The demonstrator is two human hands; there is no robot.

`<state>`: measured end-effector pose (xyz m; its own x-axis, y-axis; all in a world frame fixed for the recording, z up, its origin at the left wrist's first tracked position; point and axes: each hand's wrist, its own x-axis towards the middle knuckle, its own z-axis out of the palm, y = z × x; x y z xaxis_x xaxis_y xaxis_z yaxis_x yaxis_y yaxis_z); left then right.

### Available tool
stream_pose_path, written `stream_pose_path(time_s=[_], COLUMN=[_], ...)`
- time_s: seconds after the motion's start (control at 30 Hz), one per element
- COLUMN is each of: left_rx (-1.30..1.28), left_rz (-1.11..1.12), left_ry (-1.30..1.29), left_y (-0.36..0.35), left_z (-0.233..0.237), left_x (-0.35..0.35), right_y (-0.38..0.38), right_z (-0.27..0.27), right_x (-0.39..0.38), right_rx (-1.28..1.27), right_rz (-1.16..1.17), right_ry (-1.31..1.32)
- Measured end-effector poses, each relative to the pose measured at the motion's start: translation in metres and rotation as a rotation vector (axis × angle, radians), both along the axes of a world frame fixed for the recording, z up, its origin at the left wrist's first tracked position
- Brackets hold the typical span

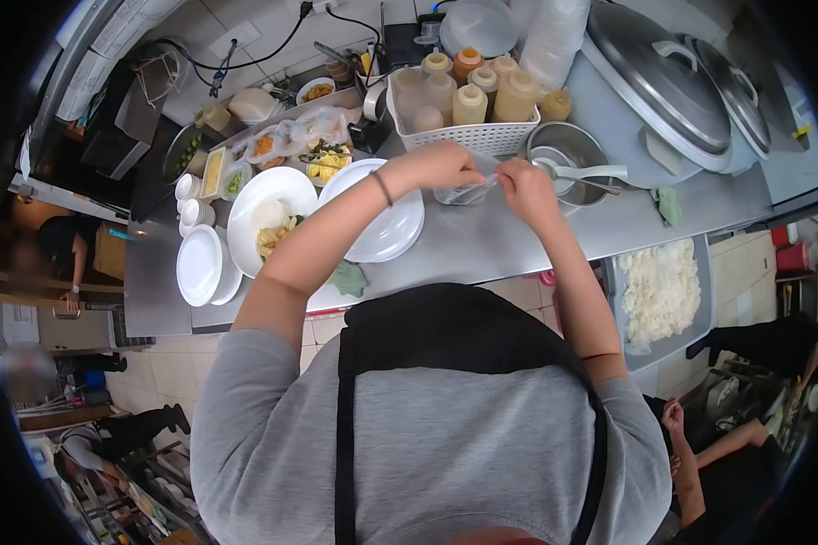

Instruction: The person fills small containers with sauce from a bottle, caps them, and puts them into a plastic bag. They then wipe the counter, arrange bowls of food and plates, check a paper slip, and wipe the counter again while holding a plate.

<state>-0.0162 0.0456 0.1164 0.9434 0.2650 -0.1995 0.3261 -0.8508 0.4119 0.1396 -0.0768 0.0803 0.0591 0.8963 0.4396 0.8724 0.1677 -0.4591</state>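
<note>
Between my two hands is a clear, thin plastic bag (464,193), held just above the steel counter in front of the white sauce basket. My left hand (445,167) pinches its upper left edge. On the other side my right hand (528,189) is closed on the bag's right edge. An empty white plate (395,232) lies under my left forearm. Left of it stands a wide white plate (245,222) with white rice (271,214) and a yellowish food with greens, partly hidden by my forearm.
Behind my hands, a basket (468,138) holds several sauce bottles. To the right are a metal pot (568,145) with a white ladle and large lidded containers (659,82). A rice tub (659,295) stands below the counter edge. Other people are at both sides.
</note>
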Motion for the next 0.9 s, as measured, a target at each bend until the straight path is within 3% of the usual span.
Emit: stream_pose_path(time_s=[0.03, 0.07, 0.13, 0.17, 0.23, 0.27, 0.3, 0.33, 0.4, 0.43, 0.5, 0.53, 0.6, 0.67, 0.73, 0.87, 0.9], left_rx=[0.020, 0.022, 0.641, 0.640, 0.213, 0.215, -0.030, -0.278, -0.347, -0.415, -0.373, -0.337, -0.428, -0.519, -0.110, -0.053, -0.209], left_rz=[0.046, 0.048, 0.005, 0.009, 0.389, 0.388, 0.489, 0.583, 0.634, 0.687, 0.713, 0.746, 0.718, 0.691, 0.761, 0.575, 0.602], left_ry=[-0.255, -0.254, -0.807, -0.803, -0.645, -0.646, -0.613, -0.573, -0.659, -0.743, -0.868, -0.992, -1.002, -1.013, -1.038, -0.925, -0.888], left_y=[-0.012, -0.019, -0.027, -0.025, -0.023, -0.022, -0.024, -0.027, -0.031, -0.032, -0.048, -0.054, -0.060, -0.071, -0.087, -0.087, -0.084], left_z=[0.013, 0.018, 0.023, 0.010, -0.019, -0.024, -0.022, -0.021, -0.029, -0.035, -0.053, -0.065, -0.088, -0.101, -0.109, -0.143, -0.159], left_x=[-0.011, -0.020, -0.033, -0.036, -0.041, -0.041, -0.040, -0.039, -0.041, -0.042, -0.038, -0.032, -0.019, -0.003, 0.008, 0.013, 0.013], right_y=[0.000, -0.001, 0.001, 0.003, 0.009, 0.014, 0.020, 0.028, 0.043, 0.051, 0.066, 0.064, 0.053, 0.038, 0.031, 0.015, 0.011], right_z=[0.003, 0.006, 0.013, 0.017, 0.021, 0.023, 0.025, 0.023, 0.010, 0.002, -0.006, -0.003, 0.002, 0.013, 0.012, 0.002, 0.004], right_x=[0.001, 0.002, 0.000, -0.001, -0.006, -0.012, -0.018, -0.024, -0.031, -0.028, -0.020, -0.021, -0.024, -0.035, -0.046, -0.055, -0.056], right_rx=[0.000, -0.049, -0.099, -0.063, -0.024, 0.103, 0.229, 0.231, 0.004, 0.005, -0.257, -0.256, -0.180, -0.149, -0.113, -0.104, -0.105], right_rz=[0.003, -0.022, -0.045, -0.009, 0.030, 0.101, 0.170, 0.166, 0.301, 0.299, 0.298, 0.294, 0.274, 0.261, 0.250, 0.299, 0.313], right_ry=[0.000, -0.014, -0.025, -0.108, -0.192, -0.288, -0.385, -0.386, -0.149, -0.149, -0.044, -0.045, 0.179, 0.171, 0.163, 0.113, 0.151])
